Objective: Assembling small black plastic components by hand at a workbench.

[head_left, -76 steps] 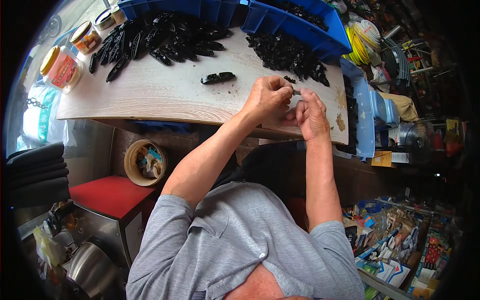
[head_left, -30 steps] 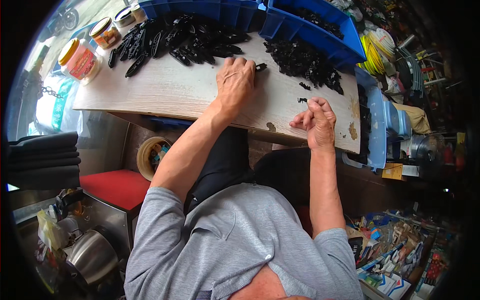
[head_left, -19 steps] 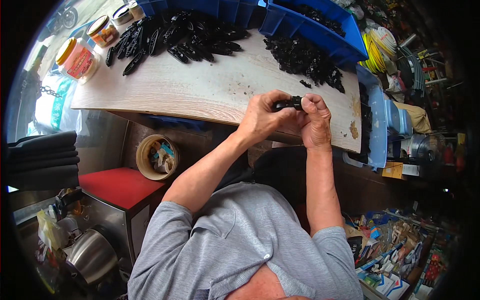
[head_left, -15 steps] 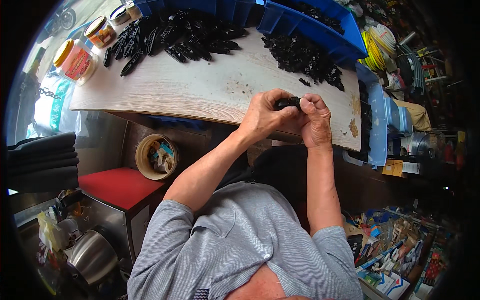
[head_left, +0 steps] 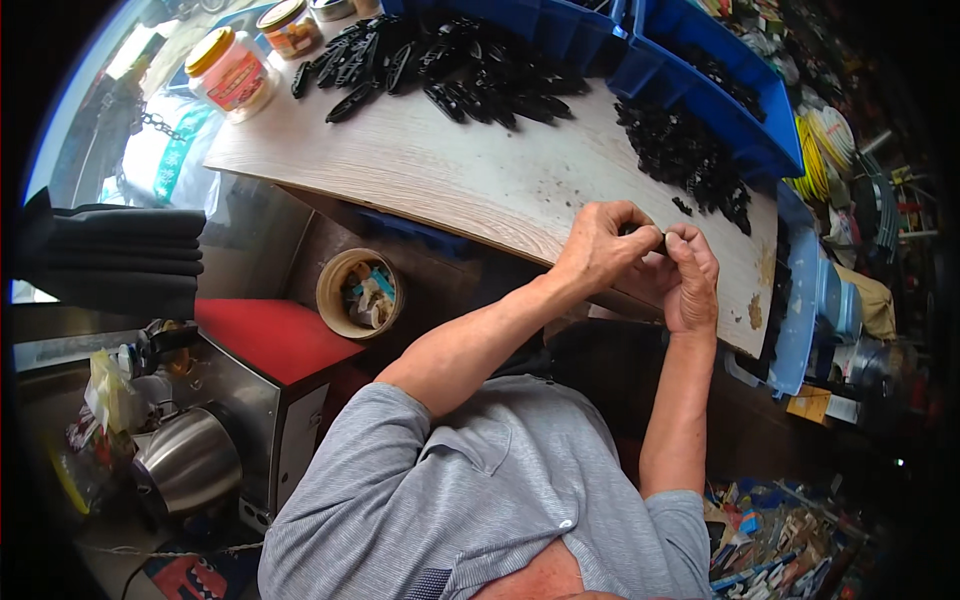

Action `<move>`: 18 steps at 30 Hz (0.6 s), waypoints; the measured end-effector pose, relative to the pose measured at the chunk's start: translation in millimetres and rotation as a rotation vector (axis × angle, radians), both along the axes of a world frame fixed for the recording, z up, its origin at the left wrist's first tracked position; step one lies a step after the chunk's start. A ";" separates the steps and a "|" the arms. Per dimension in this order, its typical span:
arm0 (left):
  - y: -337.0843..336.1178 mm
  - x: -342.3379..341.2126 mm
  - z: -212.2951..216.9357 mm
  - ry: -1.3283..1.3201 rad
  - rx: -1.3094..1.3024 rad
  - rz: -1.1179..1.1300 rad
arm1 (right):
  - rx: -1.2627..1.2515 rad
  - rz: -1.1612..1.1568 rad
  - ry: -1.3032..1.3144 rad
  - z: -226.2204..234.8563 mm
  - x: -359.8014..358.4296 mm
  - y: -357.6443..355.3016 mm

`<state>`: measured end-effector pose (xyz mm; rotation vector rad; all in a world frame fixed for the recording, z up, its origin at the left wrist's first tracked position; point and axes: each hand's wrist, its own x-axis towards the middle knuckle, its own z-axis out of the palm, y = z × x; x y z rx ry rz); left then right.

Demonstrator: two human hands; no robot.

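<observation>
Over the front edge of the pale wood-grain table (head_left: 420,185), my left hand (head_left: 607,243) and my right hand (head_left: 692,275) meet with fingers closed. Between them is a small black plastic part (head_left: 630,229), mostly covered by the fingers, so its exact kind is hidden. My left thumb and fingers wrap round it; my right thumb and fingertips pinch its other end. Beyond my hands lies a heap of small black plastic pieces (head_left: 690,165), with one piece (head_left: 682,206) apart from it. Farther left spreads a pile of long, slim black plastic parts (head_left: 465,75).
Blue bins (head_left: 705,65) stand along the table's back. Two lidded jars (head_left: 232,80) sit at the far left corner. Below the table is a round bucket (head_left: 328,290) with scraps, beside a red-topped cabinet (head_left: 270,340). A light blue bin (head_left: 792,320) adjoins the right edge.
The view has shifted, so the table appears farther right and tilted. My hands stay together at the table edge; the black part shows less between my fingers than before.
</observation>
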<state>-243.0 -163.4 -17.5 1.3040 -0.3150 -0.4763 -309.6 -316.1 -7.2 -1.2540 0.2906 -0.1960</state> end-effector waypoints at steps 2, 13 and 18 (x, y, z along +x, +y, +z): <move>0.3 0.1 0.3 0.077 -0.082 0.016 | -0.067 0.044 0.059 3.4 0.9 -8.1; 9.2 -5.1 -6.1 0.080 -0.155 -0.128 | -0.236 0.022 -0.008 -10.4 -5.6 -2.0; 58.2 16.9 -10.2 -0.891 0.264 0.447 | -0.028 -0.080 0.079 3.7 -21.1 0.0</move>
